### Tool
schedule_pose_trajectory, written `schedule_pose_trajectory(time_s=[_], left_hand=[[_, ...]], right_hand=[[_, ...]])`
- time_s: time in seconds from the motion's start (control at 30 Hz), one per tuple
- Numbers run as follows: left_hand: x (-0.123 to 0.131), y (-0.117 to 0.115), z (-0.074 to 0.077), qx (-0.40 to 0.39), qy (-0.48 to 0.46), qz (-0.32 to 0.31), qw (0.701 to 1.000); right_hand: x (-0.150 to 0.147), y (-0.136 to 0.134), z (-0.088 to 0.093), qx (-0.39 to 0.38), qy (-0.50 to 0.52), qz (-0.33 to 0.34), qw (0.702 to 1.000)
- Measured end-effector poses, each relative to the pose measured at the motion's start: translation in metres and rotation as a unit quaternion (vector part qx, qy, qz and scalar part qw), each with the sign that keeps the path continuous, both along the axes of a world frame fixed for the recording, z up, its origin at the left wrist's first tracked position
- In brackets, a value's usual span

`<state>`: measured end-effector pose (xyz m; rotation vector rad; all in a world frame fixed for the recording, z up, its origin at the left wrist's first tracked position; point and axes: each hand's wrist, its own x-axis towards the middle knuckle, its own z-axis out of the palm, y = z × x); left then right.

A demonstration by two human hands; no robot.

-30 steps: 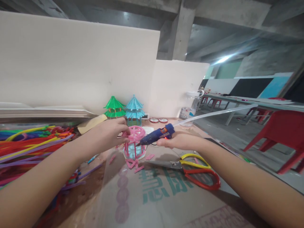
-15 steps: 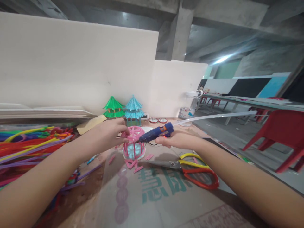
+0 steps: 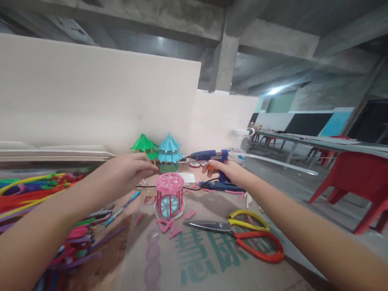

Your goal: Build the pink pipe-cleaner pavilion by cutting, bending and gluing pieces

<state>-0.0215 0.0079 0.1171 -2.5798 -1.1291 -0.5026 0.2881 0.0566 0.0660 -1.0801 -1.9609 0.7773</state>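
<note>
A round pink frame point(image 3: 170, 184) with upright posts stands on a pale blue, white-rimmed base point(image 3: 169, 205). Just left of and above it is my left hand point(image 3: 138, 169), fingers bent and pressed together; whether anything small is between them is too small to tell. My right hand point(image 3: 222, 169) grips a blue glue gun point(image 3: 209, 155), its nozzle pointing left and a long clear glue stick point(image 3: 273, 160) out of its back. Pink pieces point(image 3: 165, 224) lie in front of the frame. Scissors point(image 3: 236, 228) with yellow and red handles rest to the right.
Green point(image 3: 144, 144) and blue point(image 3: 170, 149) pagoda models stand behind. Colourful pipe cleaners point(image 3: 33, 198) are heaped at the left, near a blue pen point(image 3: 123, 207). A clear bottle point(image 3: 241, 143) is at the back right, and a red chair point(image 3: 348, 182) stands beyond the table.
My right hand has lifted the glue gun away from the pink frame, back and to the right. My left hand has come off the frame, to its left. The view has tilted upward.
</note>
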Motion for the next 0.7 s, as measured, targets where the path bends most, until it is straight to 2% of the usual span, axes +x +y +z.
schedule_pose_trajectory(time_s=[0.1,0.17,0.33,0.5,0.7], left_hand=[[0.0,-0.004,0.003,0.006,-0.038,0.008,0.999],[0.001,-0.004,0.002,0.003,-0.067,0.019,0.998],[0.001,-0.003,-0.002,-0.027,-0.096,0.031,0.995],[0.004,-0.01,0.005,-0.049,-0.129,0.053,0.989],[0.007,-0.015,0.006,-0.041,-0.187,-0.012,0.981]], right_hand=[[-0.006,0.027,0.001,-0.027,-0.057,-0.072,0.995],[-0.014,0.044,-0.001,-0.035,-0.074,-0.097,0.992],[-0.035,0.074,-0.019,-0.055,-0.111,-0.112,0.986],[-0.039,0.079,-0.038,-0.095,-0.168,-0.118,0.974],[-0.035,0.07,-0.033,-0.066,-0.244,-0.151,0.956]])
